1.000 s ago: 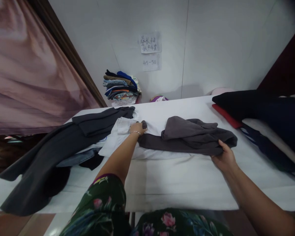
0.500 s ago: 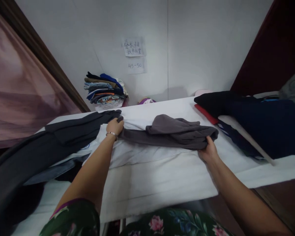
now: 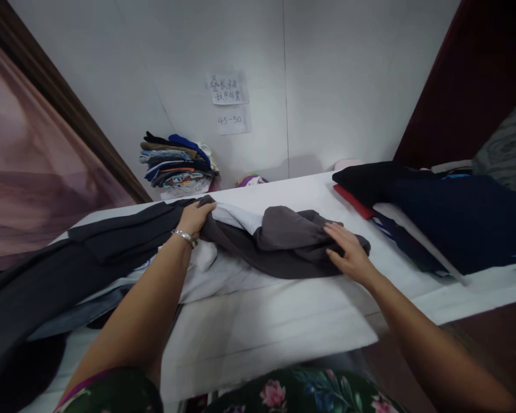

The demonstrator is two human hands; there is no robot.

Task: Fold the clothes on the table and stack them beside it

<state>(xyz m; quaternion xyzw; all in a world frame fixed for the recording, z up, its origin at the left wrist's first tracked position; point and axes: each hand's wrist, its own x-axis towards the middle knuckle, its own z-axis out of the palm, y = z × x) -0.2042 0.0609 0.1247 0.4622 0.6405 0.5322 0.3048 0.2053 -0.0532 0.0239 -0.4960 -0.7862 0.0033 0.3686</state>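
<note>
A dark grey garment (image 3: 279, 244) lies bunched in the middle of a table covered with a white sheet (image 3: 266, 327). My left hand (image 3: 193, 218), a silver bracelet on its wrist, grips the garment's left end by its edge. My right hand (image 3: 348, 252) lies flat, fingers spread, on the garment's right part and presses it down. Under the grey garment's left side lies a white garment (image 3: 236, 217), partly hidden by it.
A large charcoal garment (image 3: 90, 252) sprawls over the table's left side. Black, navy and red folded clothes (image 3: 434, 206) are stacked at the right. A pile of folded clothes (image 3: 176, 163) stands by the far wall under paper notes (image 3: 229, 97). A pink curtain (image 3: 30, 172) hangs at left.
My right hand has let go of the grey garment's right end and moved left onto its top, palm down. My left hand still grips the left end. The garment is more bunched.
</note>
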